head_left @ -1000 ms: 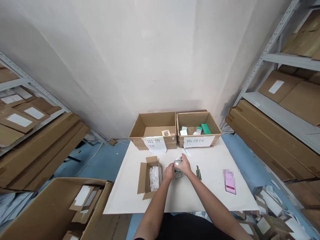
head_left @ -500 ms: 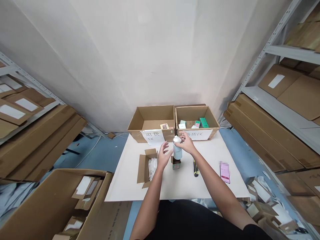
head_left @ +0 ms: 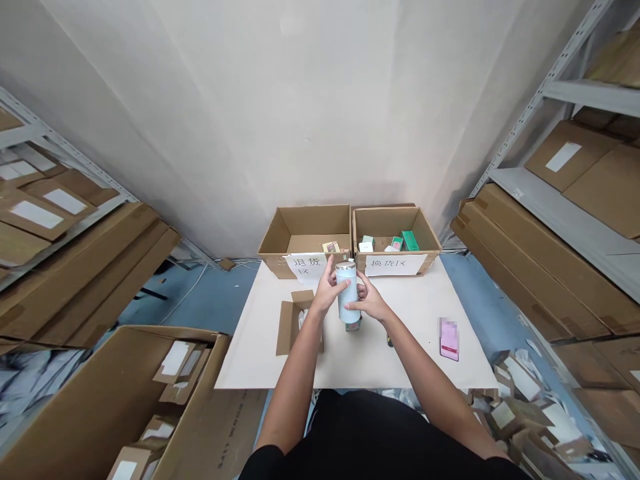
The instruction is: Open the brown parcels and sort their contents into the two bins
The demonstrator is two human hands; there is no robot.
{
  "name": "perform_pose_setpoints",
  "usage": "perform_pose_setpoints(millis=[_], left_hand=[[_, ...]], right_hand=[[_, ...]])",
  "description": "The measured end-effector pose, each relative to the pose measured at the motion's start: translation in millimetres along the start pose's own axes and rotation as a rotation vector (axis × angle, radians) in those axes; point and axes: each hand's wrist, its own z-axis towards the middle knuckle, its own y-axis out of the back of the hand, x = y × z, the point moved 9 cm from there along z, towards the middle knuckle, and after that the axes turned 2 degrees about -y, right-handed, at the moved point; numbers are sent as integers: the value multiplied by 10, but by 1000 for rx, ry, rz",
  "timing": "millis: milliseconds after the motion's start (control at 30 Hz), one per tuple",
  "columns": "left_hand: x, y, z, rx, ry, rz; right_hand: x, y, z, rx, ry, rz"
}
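Bottle: the pale blue bottle (head_left: pixel 350 293) is roughly upright between both hands, silver top up, over the middle of the table (head_left: pixel 470 367).
Left hand: the left hand (head_left: pixel 326 291) is partly curled round the bottle's left side, thumb across its front, fingers reaching up towards the top.
Right hand: the right hand (head_left: pixel 371 302) is half closed on the other side, thumb across the lower front, fingers at the right edge.
Small box: the small box (head_left: pixel 353 326) shows just below the bottle, mostly covered; cannot tell whether they touch.
Carton: the carton (head_left: pixel 285 330) stands flaps open, partly behind the left forearm.
Bins: the left bin (head_left: pixel 274 263) and right bin (head_left: pixel 433 257) stand side by side at the far edge, a paper sign on each.
Knife: only a bit of the knife (head_left: pixel 390 341) shows beside the right forearm.
Phone: the phone (head_left: pixel 449 340) lies at the right, pink screen up.
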Motion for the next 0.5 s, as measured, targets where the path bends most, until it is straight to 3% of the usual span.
perform_pose_setpoints(millis=[100, 267, 433, 500], left_hand=[[-53, -36, 32, -7, 6, 89], [-84, -130, 62, 34, 52, 17], [-102, -145, 50, 21, 46, 56], [-83, -141, 46, 3, 67, 56]], right_hand=[[33, 72, -64, -193, 55, -115], [105, -24, -141, -62, 63, -26], [125, 106, -258, -237, 70, -88], [148, 64, -274, -206, 91, -87]])
